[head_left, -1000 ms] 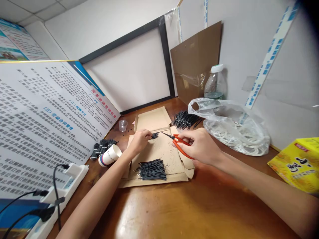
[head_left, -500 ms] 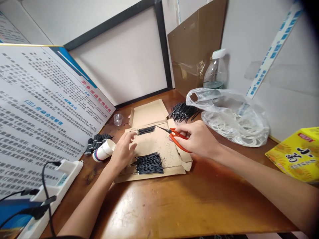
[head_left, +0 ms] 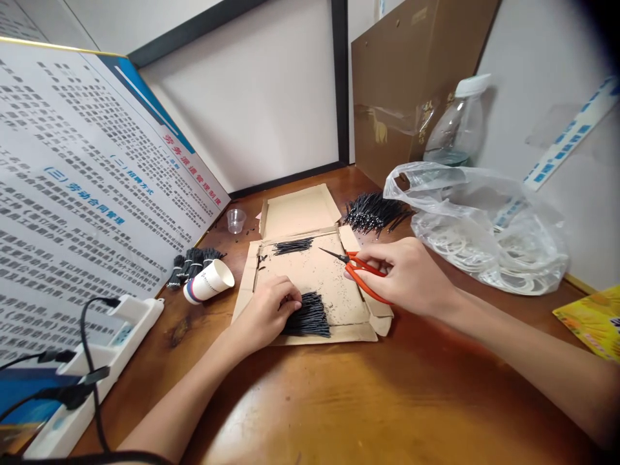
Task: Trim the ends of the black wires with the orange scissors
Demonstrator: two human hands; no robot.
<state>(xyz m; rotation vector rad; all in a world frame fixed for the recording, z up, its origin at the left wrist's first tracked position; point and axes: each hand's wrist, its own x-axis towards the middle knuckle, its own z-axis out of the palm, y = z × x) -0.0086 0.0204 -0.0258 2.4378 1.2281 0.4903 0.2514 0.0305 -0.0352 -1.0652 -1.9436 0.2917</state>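
Location type: small manual-assembly workstation. Indicators: wooden bench (head_left: pixel 368 400); black wire pieces (head_left: pixel 312 316) piled on flattened cardboard (head_left: pixel 314 274) at centre; bag of rubber bands (head_left: pixel 489 226) at 2 o'clock; printed notice board (head_left: pixel 87 174) at 9 o'clock; power strip (head_left: pixel 130 329) at 8 o'clock.

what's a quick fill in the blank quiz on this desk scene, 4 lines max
1. The right hand holds red ____.
2. The paper cup lies on its ____.
3. The left hand rests on the black pile, which lies on the ____.
4. The bottle stands behind the plastic ____.
Missing words: scissors; side; cardboard; bag.
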